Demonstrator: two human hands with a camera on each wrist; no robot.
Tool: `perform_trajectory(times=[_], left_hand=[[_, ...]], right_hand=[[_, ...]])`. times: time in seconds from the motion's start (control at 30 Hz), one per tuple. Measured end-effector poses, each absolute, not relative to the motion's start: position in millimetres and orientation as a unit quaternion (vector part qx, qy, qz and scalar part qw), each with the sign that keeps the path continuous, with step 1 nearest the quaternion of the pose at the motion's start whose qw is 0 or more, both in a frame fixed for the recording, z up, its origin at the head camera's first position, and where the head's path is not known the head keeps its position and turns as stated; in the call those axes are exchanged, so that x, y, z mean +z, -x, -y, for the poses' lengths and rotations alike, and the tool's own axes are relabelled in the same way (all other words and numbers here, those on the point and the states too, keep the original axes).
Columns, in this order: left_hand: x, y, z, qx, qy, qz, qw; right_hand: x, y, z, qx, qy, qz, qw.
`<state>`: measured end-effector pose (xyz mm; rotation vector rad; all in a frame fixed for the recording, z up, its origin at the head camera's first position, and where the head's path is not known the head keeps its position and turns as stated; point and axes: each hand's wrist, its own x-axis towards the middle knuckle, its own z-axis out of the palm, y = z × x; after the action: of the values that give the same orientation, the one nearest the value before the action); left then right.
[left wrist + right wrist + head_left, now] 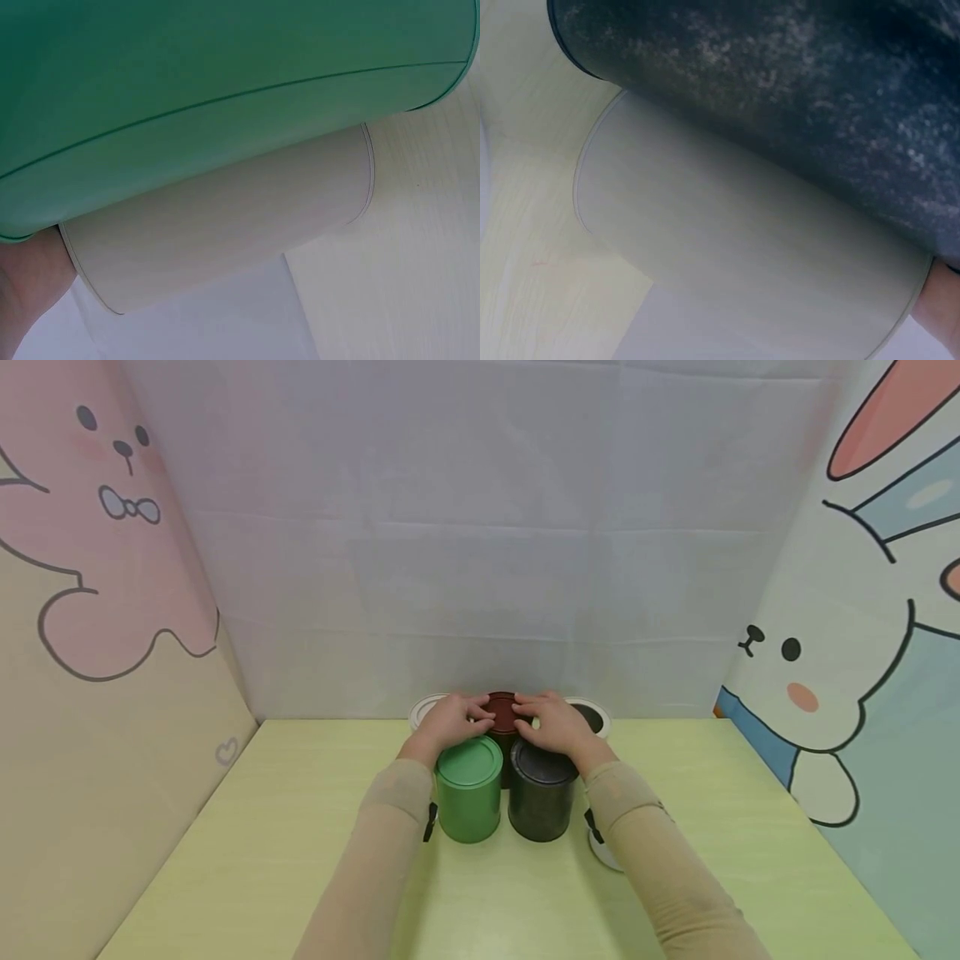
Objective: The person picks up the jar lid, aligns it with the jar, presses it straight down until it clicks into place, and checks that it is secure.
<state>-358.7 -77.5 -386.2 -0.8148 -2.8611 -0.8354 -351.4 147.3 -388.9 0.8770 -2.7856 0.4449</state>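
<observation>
In the head view, my left hand (452, 722) and right hand (553, 724) reach over the front cans to a dark red lidded can (502, 712). Their fingers lie at opposite sides of its lid, fairly straight. Below the left hand stands a green lidded can (468, 802); below the right is a black lidded can (541, 806), mottled in the right wrist view. Behind the left hand is a white can (217, 217), mostly hidden from above. Another white can (742, 217), its top rim (603, 714) around a dark centre, stands behind the right hand.
A white round piece (603, 853) lies on the pale yellow-green table (322, 793), partly covered by the right forearm. A white sheet wall (480, 568) rises right behind the cans. Side panels carry a pink cartoon animal (120, 568) and a white rabbit (832, 693).
</observation>
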Motion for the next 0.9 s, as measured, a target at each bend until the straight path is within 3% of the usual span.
perform_trajectory(times=[0.9], left_hand=[[-392.3, 361.4, 81.1, -0.274, 0.278, 0.920, 0.034]], right_hand=[[-391.3, 352.9, -147.3, 0.155, -0.298, 0.938, 0.081]])
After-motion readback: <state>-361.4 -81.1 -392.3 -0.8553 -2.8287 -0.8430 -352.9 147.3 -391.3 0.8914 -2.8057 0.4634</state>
